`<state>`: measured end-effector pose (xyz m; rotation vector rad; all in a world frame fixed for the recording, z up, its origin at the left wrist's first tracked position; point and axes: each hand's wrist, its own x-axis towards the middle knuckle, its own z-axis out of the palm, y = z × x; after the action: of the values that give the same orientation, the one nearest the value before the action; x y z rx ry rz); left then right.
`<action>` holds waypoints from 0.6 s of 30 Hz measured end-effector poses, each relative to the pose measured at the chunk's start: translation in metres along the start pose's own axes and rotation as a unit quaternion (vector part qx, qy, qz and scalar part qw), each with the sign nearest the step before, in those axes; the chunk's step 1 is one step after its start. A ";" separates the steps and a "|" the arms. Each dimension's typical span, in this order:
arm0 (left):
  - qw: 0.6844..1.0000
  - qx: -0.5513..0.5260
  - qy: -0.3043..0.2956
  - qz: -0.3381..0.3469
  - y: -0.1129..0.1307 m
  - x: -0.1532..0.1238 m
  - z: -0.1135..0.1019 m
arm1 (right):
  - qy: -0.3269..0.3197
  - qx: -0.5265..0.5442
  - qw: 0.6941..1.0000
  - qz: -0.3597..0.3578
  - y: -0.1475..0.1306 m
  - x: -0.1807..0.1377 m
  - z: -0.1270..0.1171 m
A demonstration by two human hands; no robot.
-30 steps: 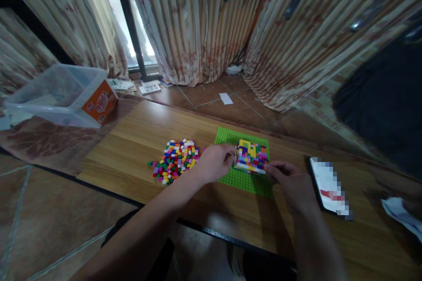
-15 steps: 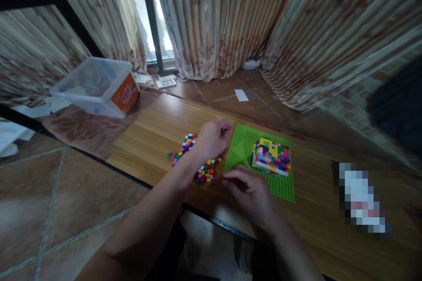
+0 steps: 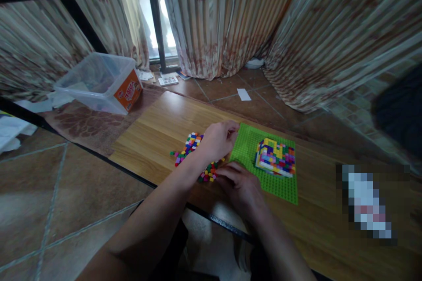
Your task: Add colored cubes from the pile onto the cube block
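Small building bricks (image 3: 209, 173) in many colours lie in a loose pile on the wooden table, partly hidden behind my left forearm. My left hand (image 3: 218, 141) is closed, its fingers curled at the left edge of a green baseplate (image 3: 277, 189); what they hold, if anything, is hidden. At the near right side of the pile, my right hand (image 3: 242, 188) has thumb and forefinger drawn together among the bricks. Whatever is between those fingertips is too small to make out. A multicoloured block of joined bricks (image 3: 275, 158) stands on the baseplate, with yellow pieces on top.
A clear plastic box (image 3: 99, 83) with an orange label stands at the far left on a brown cloth (image 3: 79, 120). The table (image 3: 145, 140) has a dark near edge. A blurred-out pale object (image 3: 367, 202) lies at the right. Curtains (image 3: 211, 22) hang behind.
My right hand has moved left from the baseplate's near corner to the pile, its thumb and forefinger closing. My left hand stays by the baseplate edge. The whole view has shifted slightly.
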<state>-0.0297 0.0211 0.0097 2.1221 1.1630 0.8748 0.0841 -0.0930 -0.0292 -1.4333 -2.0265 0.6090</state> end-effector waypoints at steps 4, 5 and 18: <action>1.000 0.004 -0.004 0.005 0.001 0.000 0.000 | 0.004 -0.020 1.000 0.012 -0.002 0.001 0.002; 1.000 0.006 -0.005 0.005 0.001 0.000 0.000 | 0.004 -0.028 1.000 0.015 -0.003 0.001 0.003; 0.999 0.031 -0.025 0.017 0.001 0.000 0.003 | -0.009 -0.089 0.996 0.024 -0.006 0.001 0.005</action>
<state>-0.0275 0.0204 0.0085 2.2078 1.1441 0.8049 0.0765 -0.0945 -0.0284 -1.5889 -2.1098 0.4735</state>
